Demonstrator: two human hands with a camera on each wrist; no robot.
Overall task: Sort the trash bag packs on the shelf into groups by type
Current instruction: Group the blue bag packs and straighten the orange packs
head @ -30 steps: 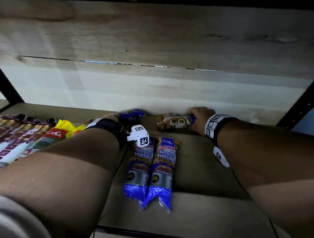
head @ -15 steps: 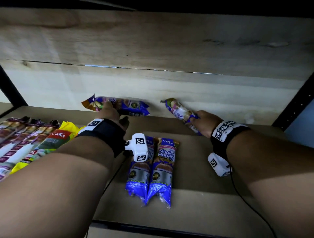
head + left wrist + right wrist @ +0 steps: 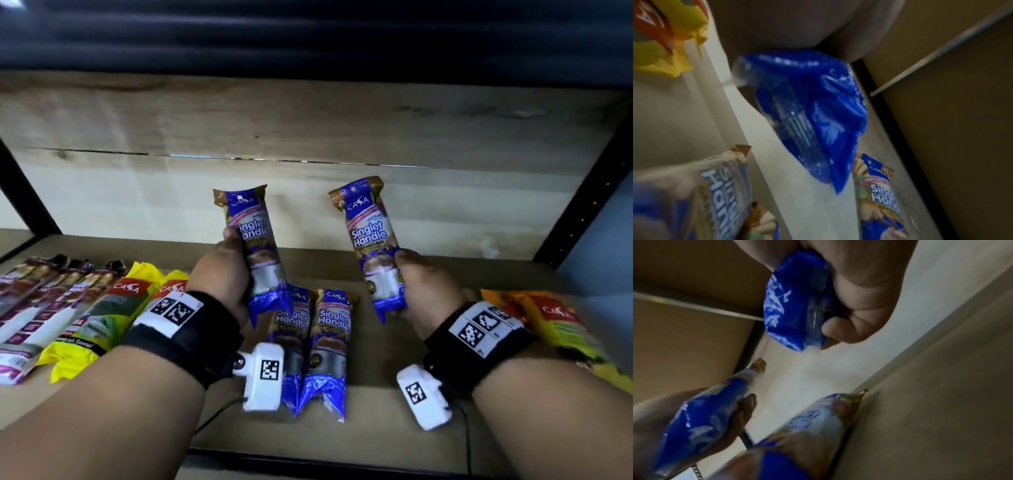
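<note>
My left hand grips a blue "Singlet Handle" pack upright above the shelf; its blue bottom end fills the left wrist view. My right hand grips a second blue pack of the same kind, also upright, with its lower end in my curled fingers. Two more blue packs lie side by side on the shelf board between my wrists.
Several maroon packs and yellow packs lie in a row at the left. Orange-yellow packs lie at the right. The wooden back wall is close behind; black frame posts stand at both sides.
Both hands have lifted their blue packs from the back of the shelf, turned them upright and drawn them toward me. The view has pulled back.
</note>
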